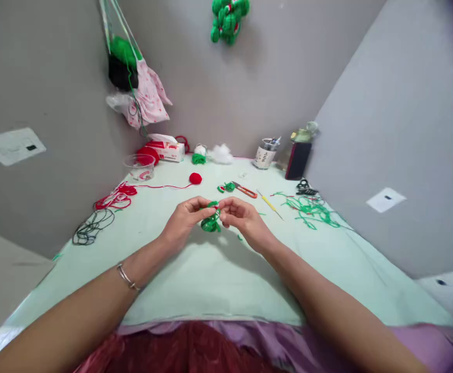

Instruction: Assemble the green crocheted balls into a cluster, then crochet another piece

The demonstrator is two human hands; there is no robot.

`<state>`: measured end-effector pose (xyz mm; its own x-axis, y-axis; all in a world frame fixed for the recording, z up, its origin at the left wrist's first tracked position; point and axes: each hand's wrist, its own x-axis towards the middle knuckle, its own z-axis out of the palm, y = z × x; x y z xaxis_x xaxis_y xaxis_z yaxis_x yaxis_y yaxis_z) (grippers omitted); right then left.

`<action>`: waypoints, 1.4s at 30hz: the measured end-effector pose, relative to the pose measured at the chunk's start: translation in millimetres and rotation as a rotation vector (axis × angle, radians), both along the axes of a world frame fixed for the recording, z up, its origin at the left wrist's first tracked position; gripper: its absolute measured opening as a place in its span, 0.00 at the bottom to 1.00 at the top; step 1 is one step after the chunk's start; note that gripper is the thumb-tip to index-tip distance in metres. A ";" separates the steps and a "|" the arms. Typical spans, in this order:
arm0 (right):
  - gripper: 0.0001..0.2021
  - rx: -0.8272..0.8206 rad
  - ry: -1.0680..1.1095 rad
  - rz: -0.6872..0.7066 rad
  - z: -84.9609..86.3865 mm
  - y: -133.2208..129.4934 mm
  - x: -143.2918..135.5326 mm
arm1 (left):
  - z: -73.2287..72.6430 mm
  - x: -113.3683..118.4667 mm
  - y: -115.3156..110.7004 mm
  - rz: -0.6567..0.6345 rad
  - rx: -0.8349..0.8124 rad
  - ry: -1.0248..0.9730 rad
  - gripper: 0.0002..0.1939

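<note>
A small green crocheted piece (210,224) with a bit of red and white near its top is held above the pale green tabletop. My left hand (185,220) pinches it from the left, thumb and index finger at its upper part. From the right, my right hand (244,217) has its fingers closed on its upper right edge. Just beyond my hands lie another small green crocheted piece (229,187), orange-handled snips (245,191) and a yellow crochet hook (270,204).
A red yarn ball (195,178) sits beyond my hands. Loose red yarn (117,198) and dark cord (90,228) lie left, green yarn strands (314,210) right. At the back stand a clear tub (141,168), tissue pack (168,150), pen can (266,154) and phone (298,160).
</note>
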<state>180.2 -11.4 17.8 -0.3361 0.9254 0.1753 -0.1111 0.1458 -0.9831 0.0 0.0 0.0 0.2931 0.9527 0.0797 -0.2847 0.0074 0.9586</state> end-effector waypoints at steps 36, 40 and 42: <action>0.14 -0.114 0.081 -0.130 -1.9 6.9 -1.3 | 1.7 6.9 -5.4 -0.329 -0.126 -0.011 0.13; 0.14 -0.107 0.110 -0.141 -3.6 4.0 -6.5 | 2.3 5.4 -6.1 -0.334 -0.143 -0.011 0.13; 0.14 -0.126 0.114 -0.125 -5.3 4.0 -7.2 | 2.0 5.0 -7.1 -0.342 -0.167 -0.016 0.13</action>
<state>173.0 -7.4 12.6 -0.2016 0.9757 0.0861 -0.2118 0.0424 -0.9764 5.0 -7.1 2.0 0.5965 0.8003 -0.0611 -0.2535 0.2601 0.9317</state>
